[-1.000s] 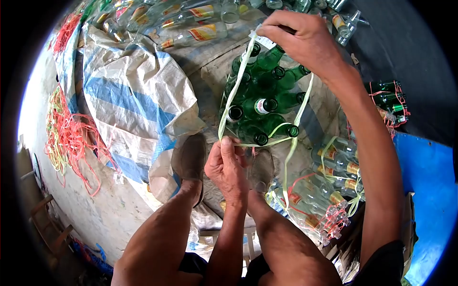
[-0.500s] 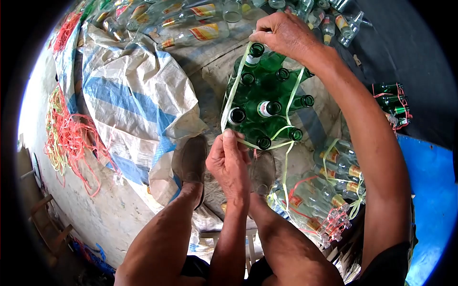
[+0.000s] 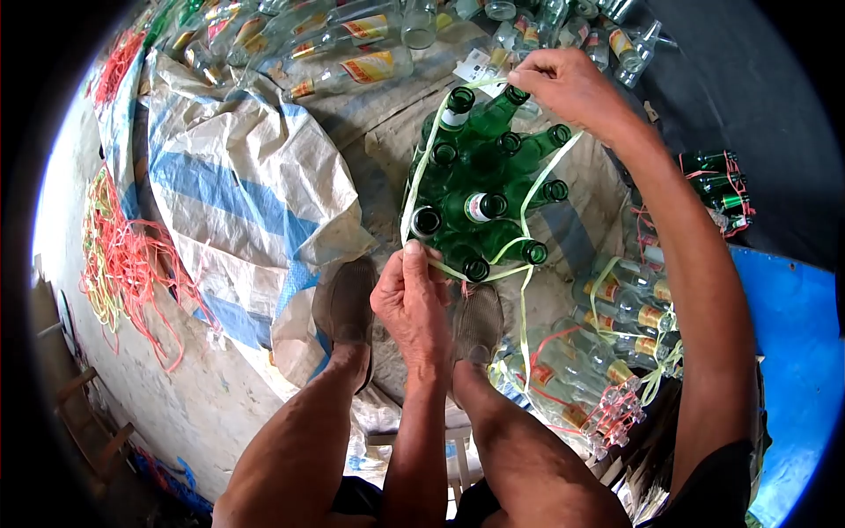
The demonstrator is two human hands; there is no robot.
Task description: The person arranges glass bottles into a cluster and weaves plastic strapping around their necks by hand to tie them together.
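A cluster of green glass bottles (image 3: 480, 167) stands upright in front of my feet, necks toward me. Pale yellow-green plastic twine (image 3: 429, 163) runs around the necks, and a loose tail hangs down at the near right. My left hand (image 3: 409, 295) pinches the twine at the near left corner of the cluster, beside a bottle neck. At the far side my right hand (image 3: 563, 88) is closed on the twine, next to the far right neck. Its fingertips are partly hidden.
To the left lies a white and blue woven sack (image 3: 255, 194), with red and yellow twine (image 3: 132, 264) beyond it. Clear bottles (image 3: 361, 66) lie at the back. Tied clear bottles (image 3: 572, 370) lie at the right, and tied green bottles (image 3: 717, 189) rest on black sheeting.
My right hand has moved right along the far side, drawing the twine across behind the far necks. My left hand keeps its pinch at the near left corner.
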